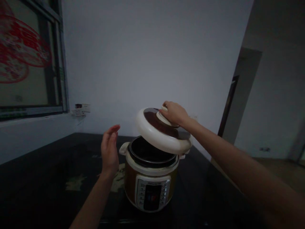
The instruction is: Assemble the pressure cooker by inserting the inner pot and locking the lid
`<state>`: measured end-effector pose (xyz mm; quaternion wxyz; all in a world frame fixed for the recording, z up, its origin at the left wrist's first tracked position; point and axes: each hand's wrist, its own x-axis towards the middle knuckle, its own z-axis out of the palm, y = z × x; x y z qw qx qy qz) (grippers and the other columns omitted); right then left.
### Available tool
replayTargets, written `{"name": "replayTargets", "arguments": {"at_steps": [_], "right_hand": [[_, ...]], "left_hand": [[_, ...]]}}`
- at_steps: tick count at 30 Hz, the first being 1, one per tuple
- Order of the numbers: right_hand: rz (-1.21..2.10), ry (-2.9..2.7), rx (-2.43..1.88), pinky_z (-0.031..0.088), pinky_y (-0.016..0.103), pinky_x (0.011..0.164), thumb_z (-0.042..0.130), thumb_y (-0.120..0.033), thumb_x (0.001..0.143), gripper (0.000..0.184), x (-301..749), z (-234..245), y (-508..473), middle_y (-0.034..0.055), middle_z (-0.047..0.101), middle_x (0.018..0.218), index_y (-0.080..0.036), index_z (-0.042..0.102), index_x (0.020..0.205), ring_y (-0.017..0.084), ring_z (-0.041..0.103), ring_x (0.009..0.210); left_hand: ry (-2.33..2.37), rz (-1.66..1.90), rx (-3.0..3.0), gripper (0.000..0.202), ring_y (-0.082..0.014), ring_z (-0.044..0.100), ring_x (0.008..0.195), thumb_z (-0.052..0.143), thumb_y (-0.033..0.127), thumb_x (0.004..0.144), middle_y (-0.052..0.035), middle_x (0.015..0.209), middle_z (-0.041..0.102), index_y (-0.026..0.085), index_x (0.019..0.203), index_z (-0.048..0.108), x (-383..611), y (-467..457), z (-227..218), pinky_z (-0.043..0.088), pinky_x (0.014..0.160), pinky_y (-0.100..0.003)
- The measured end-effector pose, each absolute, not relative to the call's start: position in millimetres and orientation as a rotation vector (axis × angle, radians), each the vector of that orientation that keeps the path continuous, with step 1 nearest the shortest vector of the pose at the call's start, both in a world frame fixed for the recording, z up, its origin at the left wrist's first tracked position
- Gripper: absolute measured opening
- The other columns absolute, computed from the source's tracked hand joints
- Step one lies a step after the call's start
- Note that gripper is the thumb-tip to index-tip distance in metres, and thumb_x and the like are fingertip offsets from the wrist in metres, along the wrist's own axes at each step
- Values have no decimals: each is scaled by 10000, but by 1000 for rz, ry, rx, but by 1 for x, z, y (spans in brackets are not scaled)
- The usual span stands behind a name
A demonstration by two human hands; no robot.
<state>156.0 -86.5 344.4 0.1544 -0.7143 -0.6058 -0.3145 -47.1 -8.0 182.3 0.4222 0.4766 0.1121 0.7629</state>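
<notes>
An electric pressure cooker [152, 171] stands upright on a dark glossy table, its control panel facing me. Its round lid [164, 136], cream-rimmed with a brown top, is tilted above the pot, raised on the left and low toward the right rim. My right hand [175, 113] is wrapped around the knob of the lid. Under it the dark inner pot [149, 152] is partly visible; I cannot make out its bottom. To the left of the cooker, near its side handle [124, 148], my left hand [110, 151] is raised with fingers stretched out, holding nothing.
The dark table [47, 165] bears a pale leaf-like pattern and meets a plain wall [147, 57] at the back. Wall sockets [81, 109] hang near the window [26, 57] with red decorations at left. A doorway lies to the right.
</notes>
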Motion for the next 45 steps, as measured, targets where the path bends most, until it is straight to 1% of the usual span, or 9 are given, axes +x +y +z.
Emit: {"name": "replayTargets", "arguments": {"at_steps": [5,8,11,14,18,25,35,40,45], "right_hand": [[-863,-1955,-2071,458,370,763,466,-403,912,349,147,321,-62,159,669,1084,-148,608,1103,271,633,944],[-852,-2082,-2063,462,362,747,445,-403,927,336,140,308,-51,156,673,1076,-156,604,1091,271,639,937],[-845,-2177,-2055,466,369,738,415,-399,943,346,134,297,-41,166,660,1099,-151,585,1116,287,634,967],[-816,-2240,-2078,470,370,749,410,-396,945,347,131,289,-34,169,651,1123,-153,578,1128,288,627,994],[-787,-2260,-2124,475,361,765,395,-390,947,355,132,283,-30,162,646,1148,-153,574,1142,280,619,1022],[-772,-2237,-2146,498,383,752,381,-390,949,388,136,274,-26,174,649,1135,-124,575,1156,296,632,1005],[-735,-2252,-2109,514,407,774,380,-394,955,388,139,261,-22,171,645,1146,-126,565,1167,296,631,1019],[-737,-2236,-2100,518,408,758,393,-386,952,378,139,257,-24,168,647,1137,-124,564,1164,301,632,1013],[-739,-2229,-2099,517,400,752,383,-382,958,374,141,252,-24,166,656,1119,-123,563,1160,285,640,990]], "left_hand": [[634,1657,1434,361,-243,509,1236,512,434,849,-101,1240,614,181,1087,615,-55,50,146,313,1101,-414],[639,1501,1515,393,-275,549,1195,528,476,828,-105,1203,651,184,1059,654,-48,60,134,359,1067,-447],[586,1396,1546,467,-273,548,1214,491,522,851,-109,1261,630,194,1152,631,-40,62,128,402,1038,-450],[566,1394,1520,563,-264,463,1308,448,575,872,-119,1398,522,214,1295,539,-35,65,125,333,1095,-474],[562,1340,1567,631,-264,406,1353,414,635,867,-112,1457,454,233,1345,502,-34,66,123,247,1142,-474],[567,1203,1588,694,-298,443,1321,451,656,837,-110,1427,492,210,1367,491,-36,59,130,293,1118,-491],[588,1153,1687,700,-268,407,1349,400,636,865,-92,1469,442,179,1394,449,-40,56,136,322,1117,-399],[620,1080,1629,715,-290,479,1288,387,648,863,-106,1445,472,194,1415,415,-40,56,135,400,1049,-444],[635,1055,1632,762,-311,513,1248,404,689,830,-123,1399,522,182,1397,440,-39,58,135,403,1037,-465]]}}
